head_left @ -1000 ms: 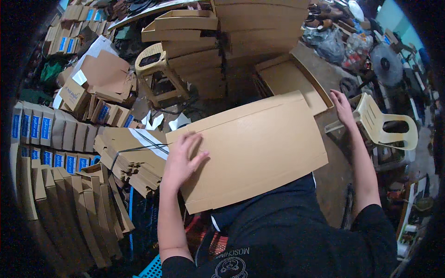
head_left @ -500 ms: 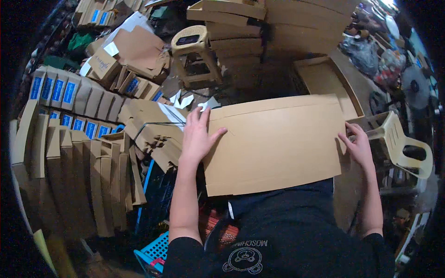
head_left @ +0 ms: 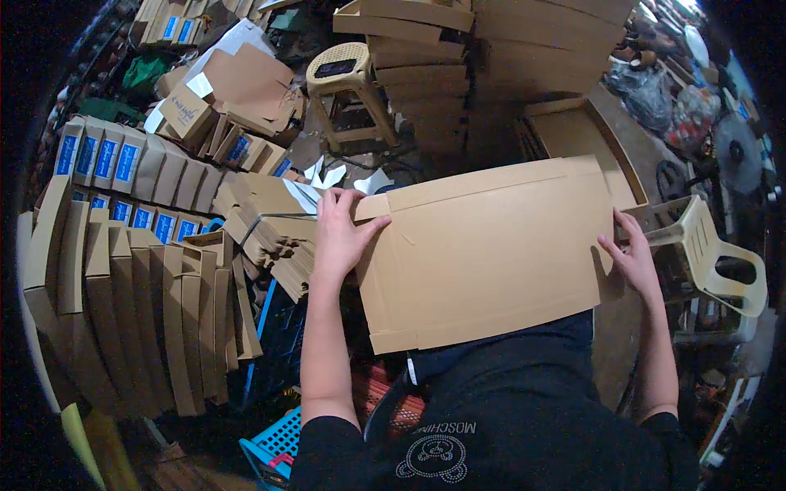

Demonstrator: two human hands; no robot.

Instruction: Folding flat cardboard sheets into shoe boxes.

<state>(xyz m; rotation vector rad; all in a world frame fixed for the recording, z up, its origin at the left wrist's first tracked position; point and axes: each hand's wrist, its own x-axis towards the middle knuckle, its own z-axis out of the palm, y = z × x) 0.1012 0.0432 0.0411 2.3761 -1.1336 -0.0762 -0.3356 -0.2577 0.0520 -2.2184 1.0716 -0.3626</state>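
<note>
Across my lap lies a large flat sheet of brown cardboard (head_left: pixel 491 254), creased along its far and left edges and cut at the corners. My left hand (head_left: pixel 341 231) grips its far left corner flap, the thumb on top and the fingers curled round the outer edge. At the opposite side my right hand (head_left: pixel 630 255) holds the right edge between thumb and fingers; part of that grip is hidden behind the sheet.
Left of me stand rows of folded cardboard boxes (head_left: pixel 139 270) and a tied cardboard bundle (head_left: pixel 274 233). A plastic stool (head_left: pixel 340 69) is ahead, a pale plastic chair (head_left: pixel 696 254) at right, an open cardboard tray (head_left: pixel 585 135) beyond the sheet. A blue basket (head_left: pixel 274 442) sits low left.
The sheet's left flaps have opened outward, so a creased strip shows along that edge. My left hand has shifted slightly left with the corner flap; my right hand has barely moved.
</note>
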